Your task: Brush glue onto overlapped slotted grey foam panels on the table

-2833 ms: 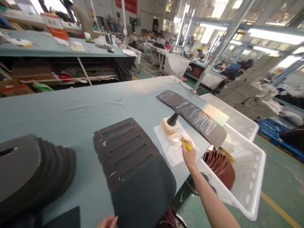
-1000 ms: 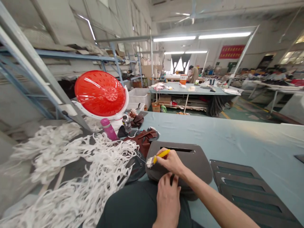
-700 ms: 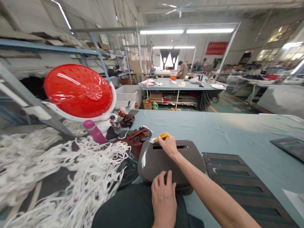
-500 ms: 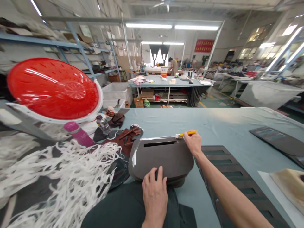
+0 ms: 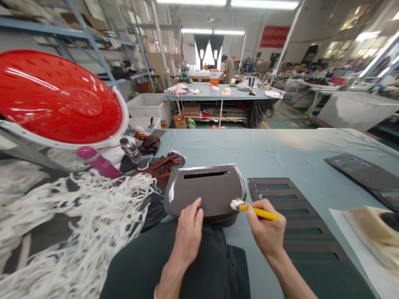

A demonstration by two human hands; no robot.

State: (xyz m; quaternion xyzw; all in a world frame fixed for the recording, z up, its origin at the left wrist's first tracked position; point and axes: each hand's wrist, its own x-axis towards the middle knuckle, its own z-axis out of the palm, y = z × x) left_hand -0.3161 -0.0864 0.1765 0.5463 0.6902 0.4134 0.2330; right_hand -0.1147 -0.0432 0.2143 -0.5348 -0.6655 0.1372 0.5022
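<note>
Down from the panel's (image 5: pixel 212 191) far edge to its near right corner, the yellow brush (image 5: pixel 262 212) had moved, pinched in the right grip (image 5: pixel 268 228). Left grip (image 5: pixel 189 232) lay loosely open, fingertips on the panel, which was matte, round-cornered, slotted and white-streaked, atop the wrinkled blue desk (image 5: pixel 280 149).

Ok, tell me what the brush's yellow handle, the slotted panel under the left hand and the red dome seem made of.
Yellow handle: likely plastic; smooth and evenly coloured.
Slotted panel: perhaps leather or a synthetic sheet; smooth, dark and matte apart from the white streaks near its edges. The look leaves it open.
Red dome: probably moulded plastic; glossy, with bright highlights.
</note>
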